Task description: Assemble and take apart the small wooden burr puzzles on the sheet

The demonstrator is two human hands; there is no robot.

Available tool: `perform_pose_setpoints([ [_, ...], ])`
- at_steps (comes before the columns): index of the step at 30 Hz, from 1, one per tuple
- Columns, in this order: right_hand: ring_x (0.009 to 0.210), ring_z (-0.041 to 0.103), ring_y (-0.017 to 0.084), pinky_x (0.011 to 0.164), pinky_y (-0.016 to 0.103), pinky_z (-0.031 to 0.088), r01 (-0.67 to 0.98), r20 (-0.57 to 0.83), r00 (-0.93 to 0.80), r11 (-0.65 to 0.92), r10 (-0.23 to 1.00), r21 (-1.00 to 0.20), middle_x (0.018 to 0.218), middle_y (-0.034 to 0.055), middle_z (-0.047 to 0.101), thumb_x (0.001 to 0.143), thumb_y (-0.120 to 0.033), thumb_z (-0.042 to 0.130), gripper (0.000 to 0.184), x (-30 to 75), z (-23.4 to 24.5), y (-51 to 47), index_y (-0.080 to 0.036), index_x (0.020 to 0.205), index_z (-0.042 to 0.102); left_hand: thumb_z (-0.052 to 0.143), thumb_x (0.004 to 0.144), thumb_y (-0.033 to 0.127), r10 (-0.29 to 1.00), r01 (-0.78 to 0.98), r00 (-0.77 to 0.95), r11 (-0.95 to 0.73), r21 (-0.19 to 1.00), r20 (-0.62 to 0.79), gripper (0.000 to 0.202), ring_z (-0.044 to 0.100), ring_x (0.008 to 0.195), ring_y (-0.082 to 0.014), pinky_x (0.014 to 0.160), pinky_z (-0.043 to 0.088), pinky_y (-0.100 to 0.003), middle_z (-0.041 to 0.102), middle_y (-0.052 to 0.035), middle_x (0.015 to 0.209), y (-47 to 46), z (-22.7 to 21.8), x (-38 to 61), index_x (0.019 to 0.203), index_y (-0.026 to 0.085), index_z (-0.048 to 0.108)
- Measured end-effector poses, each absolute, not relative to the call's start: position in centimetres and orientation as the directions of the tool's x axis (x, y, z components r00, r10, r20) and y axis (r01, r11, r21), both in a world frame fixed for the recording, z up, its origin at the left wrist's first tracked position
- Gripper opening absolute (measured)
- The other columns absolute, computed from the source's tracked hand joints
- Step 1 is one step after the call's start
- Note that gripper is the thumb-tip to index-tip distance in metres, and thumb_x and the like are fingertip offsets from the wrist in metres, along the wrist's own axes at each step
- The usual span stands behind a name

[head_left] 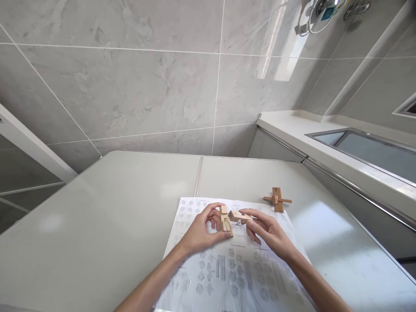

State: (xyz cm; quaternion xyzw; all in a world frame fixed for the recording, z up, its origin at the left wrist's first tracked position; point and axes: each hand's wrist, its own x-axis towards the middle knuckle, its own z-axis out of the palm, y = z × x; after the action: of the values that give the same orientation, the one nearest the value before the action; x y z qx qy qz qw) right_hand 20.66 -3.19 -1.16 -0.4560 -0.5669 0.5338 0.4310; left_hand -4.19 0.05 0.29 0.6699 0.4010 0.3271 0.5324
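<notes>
My left hand (204,229) grips a notched wooden puzzle block (225,219) by its two ends, thumb at the near end and fingers at the far end. Close to its right side, my right hand (264,227) pinches a second wooden puzzle piece (238,216) with a dark mark on its end. The two pieces sit very near each other; I cannot tell whether they touch. Beneath both hands lies a printed instruction sheet (208,268) with rows of small puzzle drawings.
Beyond the sheet's far right corner, several brown wooden pieces (277,199) form a cross on the white table (113,208). A counter with a sink (367,143) runs along the right. Grey tiled wall (146,86) rises behind the table.
</notes>
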Motion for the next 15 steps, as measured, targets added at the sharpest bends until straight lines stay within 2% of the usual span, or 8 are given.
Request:
perform_pose_setpoints([
  [4, 0.055, 0.058, 0.017, 0.052, 0.031, 0.045, 0.011, 0.024, -0.246, 0.028, 0.969, -1.0, 0.07, -0.0013, 0.06, 0.096, -0.058, 0.071, 0.044, 20.2, -1.9, -3.4, -0.023, 0.123, 0.071, 0.089, 0.079, 0.031, 0.859, 0.21, 0.512, -0.127, 0.969, 0.001, 0.07, 0.064, 0.089, -0.0211, 0.094, 0.049, -0.038, 0.064, 0.0013, 0.086, -0.4, 0.5, -3.6, 0.141, 0.028, 0.057],
  [8, 0.061, 0.063, 0.019, 0.057, 0.032, 0.05, 0.061, 0.045, -0.228, 0.061, 0.973, -0.996, 0.071, -0.0016, 0.062, 0.095, -0.05, 0.076, 0.033, 20.1, -2.5, -3.4, -0.024, 0.115, 0.07, 0.09, 0.078, 0.028, 0.849, 0.218, 0.528, -0.114, 0.969, -0.019, 0.07, 0.065, 0.09, -0.0214, 0.094, 0.05, -0.039, 0.067, 0.0001, 0.091, -0.7, 0.4, -3.5, 0.139, 0.029, 0.057],
  [15, 0.062, 0.067, 0.021, 0.065, 0.037, 0.056, 0.17, 0.069, -0.213, 0.106, 0.975, -0.98, 0.07, -0.001, 0.065, 0.096, -0.054, 0.072, 0.035, 19.8, -2.6, -3.4, -0.024, 0.115, 0.068, 0.092, 0.074, 0.032, 0.848, 0.185, 0.527, -0.052, 0.981, -0.055, 0.073, 0.067, 0.096, -0.023, 0.093, 0.053, -0.04, 0.071, -0.004, 0.105, -1.1, 1.0, -3.5, 0.138, 0.028, 0.057],
])
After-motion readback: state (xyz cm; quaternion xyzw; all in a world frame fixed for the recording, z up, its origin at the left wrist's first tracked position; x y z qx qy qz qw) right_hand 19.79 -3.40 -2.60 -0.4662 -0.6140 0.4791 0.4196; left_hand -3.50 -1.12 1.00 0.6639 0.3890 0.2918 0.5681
